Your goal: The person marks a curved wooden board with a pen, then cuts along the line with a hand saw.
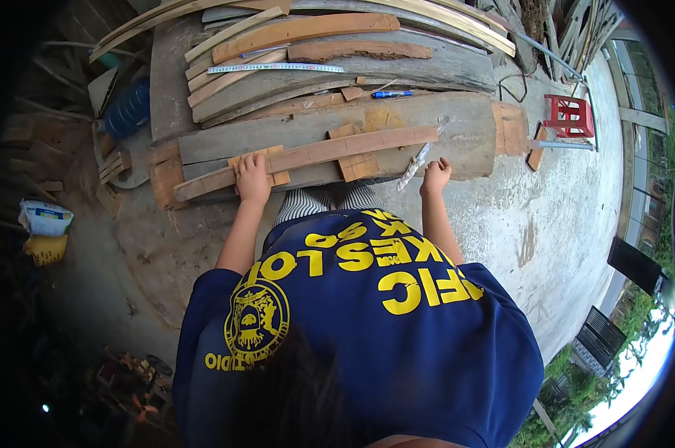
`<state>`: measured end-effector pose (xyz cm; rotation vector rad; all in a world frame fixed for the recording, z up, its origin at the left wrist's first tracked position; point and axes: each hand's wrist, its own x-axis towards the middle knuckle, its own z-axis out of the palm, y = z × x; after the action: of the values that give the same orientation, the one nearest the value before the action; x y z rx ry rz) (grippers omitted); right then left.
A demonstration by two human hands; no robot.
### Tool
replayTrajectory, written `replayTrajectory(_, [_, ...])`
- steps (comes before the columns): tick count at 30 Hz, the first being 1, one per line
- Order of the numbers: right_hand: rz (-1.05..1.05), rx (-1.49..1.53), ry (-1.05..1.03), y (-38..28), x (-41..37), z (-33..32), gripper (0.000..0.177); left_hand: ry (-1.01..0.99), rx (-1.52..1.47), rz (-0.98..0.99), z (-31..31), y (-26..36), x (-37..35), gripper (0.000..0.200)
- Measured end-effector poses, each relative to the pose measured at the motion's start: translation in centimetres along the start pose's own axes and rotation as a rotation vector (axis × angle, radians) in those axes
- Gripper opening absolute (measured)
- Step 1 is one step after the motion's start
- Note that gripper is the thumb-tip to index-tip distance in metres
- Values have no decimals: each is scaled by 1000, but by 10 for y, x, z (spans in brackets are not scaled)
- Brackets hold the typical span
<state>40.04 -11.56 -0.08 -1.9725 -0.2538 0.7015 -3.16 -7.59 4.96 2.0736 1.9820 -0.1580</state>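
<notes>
A long wooden strip (311, 154) with cross marks along it lies slantwise over two small wooden blocks, the left block (280, 178) and the right block (358, 166). My left hand (253, 179) is closed over the strip near its left end, fingertips reaching the left block. Off the strip's right end, my right hand (436, 178) is held with fingers curled; whatever is in them, if anything, is hidden. Just left of that hand lies a narrow, white-spattered stick-like piece (414, 166). All of this rests on a weathered plank (468, 142).
Behind are stacked boards (307, 31), a measuring tape strip (277, 68) and a blue marker (392, 94). A red plastic stool (569, 116) stands at right, near a metal bar (565, 145). At left are a blue container (128, 108) and a bag (46, 218).
</notes>
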Motion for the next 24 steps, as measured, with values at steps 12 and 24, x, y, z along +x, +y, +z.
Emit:
replayTrajectory(12, [151, 120, -170, -14, 44, 17, 46, 33, 83, -93, 10, 13, -4, 51])
replayTrajectory(24, [300, 79, -264, 1, 28, 17, 48, -54, -11, -115, -20, 14, -6, 51])
